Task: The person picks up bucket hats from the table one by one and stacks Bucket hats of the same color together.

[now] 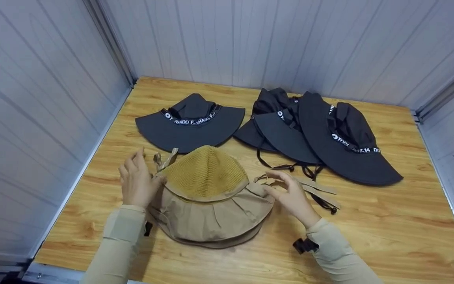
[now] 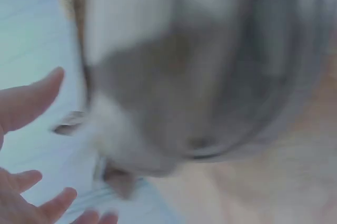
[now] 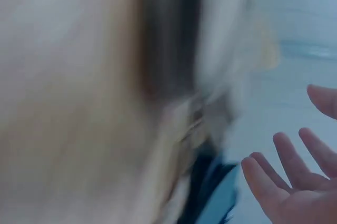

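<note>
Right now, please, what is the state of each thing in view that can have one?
Left hand: open.
Right hand: open, fingers slightly bent.
Tan-and-yellow hat: between both hands; whether touched, unclear.
Its ties: loose.
Left dark hat: on the table, lettered band showing.
Right dark hats: overlapping.

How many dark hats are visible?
4: a lone hat at back left; to its right, overlapping, a left hat, a middle hat and a right hat. The overlap may hide more.

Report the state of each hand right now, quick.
Left hand: open, beside the yellow-and-tan hat, holding nothing.
Right hand: open, at the hat's other side, holding nothing.
</note>
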A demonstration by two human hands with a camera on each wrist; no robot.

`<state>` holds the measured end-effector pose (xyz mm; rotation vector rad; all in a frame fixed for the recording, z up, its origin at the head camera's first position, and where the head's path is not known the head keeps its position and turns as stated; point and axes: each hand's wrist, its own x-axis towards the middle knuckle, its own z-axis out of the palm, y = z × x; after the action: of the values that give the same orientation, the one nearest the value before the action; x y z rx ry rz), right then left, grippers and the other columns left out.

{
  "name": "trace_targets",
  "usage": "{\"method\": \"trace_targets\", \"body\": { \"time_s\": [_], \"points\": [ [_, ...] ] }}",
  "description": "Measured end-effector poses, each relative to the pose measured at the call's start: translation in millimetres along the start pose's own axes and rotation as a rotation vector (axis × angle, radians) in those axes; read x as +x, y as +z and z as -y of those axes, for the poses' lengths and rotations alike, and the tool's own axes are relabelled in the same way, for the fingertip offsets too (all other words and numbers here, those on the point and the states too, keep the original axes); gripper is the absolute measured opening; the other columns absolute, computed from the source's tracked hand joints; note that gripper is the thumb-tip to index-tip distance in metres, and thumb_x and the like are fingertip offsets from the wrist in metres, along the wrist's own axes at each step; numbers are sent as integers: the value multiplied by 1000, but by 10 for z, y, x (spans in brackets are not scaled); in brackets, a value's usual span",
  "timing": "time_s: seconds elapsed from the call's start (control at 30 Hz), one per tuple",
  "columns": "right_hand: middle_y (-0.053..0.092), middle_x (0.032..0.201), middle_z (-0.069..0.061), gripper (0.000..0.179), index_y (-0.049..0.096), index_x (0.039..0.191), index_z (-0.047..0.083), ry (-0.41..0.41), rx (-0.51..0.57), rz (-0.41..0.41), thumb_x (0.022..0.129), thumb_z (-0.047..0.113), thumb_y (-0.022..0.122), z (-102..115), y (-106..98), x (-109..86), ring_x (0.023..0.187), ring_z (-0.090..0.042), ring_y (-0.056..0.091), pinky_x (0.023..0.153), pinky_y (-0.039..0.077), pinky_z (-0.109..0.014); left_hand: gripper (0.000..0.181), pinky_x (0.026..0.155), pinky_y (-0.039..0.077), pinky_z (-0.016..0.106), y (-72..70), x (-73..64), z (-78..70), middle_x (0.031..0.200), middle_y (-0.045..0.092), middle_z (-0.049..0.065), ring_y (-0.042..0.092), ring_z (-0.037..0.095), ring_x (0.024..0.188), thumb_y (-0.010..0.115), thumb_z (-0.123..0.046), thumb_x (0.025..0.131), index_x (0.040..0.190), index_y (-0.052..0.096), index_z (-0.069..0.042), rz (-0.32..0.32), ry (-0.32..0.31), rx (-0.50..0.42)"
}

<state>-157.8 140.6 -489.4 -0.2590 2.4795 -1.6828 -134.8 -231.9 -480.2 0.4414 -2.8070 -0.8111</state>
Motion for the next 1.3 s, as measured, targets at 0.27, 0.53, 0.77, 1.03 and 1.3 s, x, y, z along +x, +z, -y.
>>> {"method": "trace_targets", "body": {
  "time_s": [0.27, 0.53, 0.77, 1.03, 1.3],
  "points": [
    [53, 147, -5, 49, 60, 137, 17, -140, -34, 154, 90, 25, 74, 353, 158, -10, 140, -28, 43, 112, 38, -54, 94, 119, 19, 64, 99, -66, -296, 153, 34, 29, 22, 52, 145, 83, -33, 79, 150, 34, 2, 45, 349, 140],
    [26, 162, -13, 78, 32, 156, 19, -223, -329, 343, 91, 42, 69, 181, 441, 54, 150, -36, 24, 117, 19, -65, 104, 120, 17, 62, 314, -103, -250, 160, 28, 22, 17, 46, 149, 74, -59, 79, 155, 29, -4, 233, 486, 314],
    [13, 167, -5, 91, 20, 159, 11, -252, -471, 462, 90, 45, 69, -16, 600, 75, 154, -30, 7, 122, 13, -59, 116, 120, 12, 64, 452, -188, -150, 163, 22, 21, 10, 49, 149, 73, -70, 71, 156, 28, -5, 320, 451, 364],
    [3, 168, -8, 99, 12, 159, 6, -296, -618, 510, 89, 48, 69, -69, 686, 80, 154, -31, 0, 124, 9, -53, 119, 120, 2, 65, 526, -193, -82, 163, 20, 21, 9, 49, 150, 71, -73, 70, 156, 25, -4, 374, 418, 373],
    [-4, 167, -7, 116, 6, 160, 8, -248, -669, 608, 80, 53, 77, -84, 676, 127, 154, -29, -5, 125, 4, -51, 118, 116, -1, 70, 557, -171, -28, 164, 12, 24, 1, 52, 149, 71, -69, 73, 157, 21, -2, 489, 374, 337]
  ]
}}
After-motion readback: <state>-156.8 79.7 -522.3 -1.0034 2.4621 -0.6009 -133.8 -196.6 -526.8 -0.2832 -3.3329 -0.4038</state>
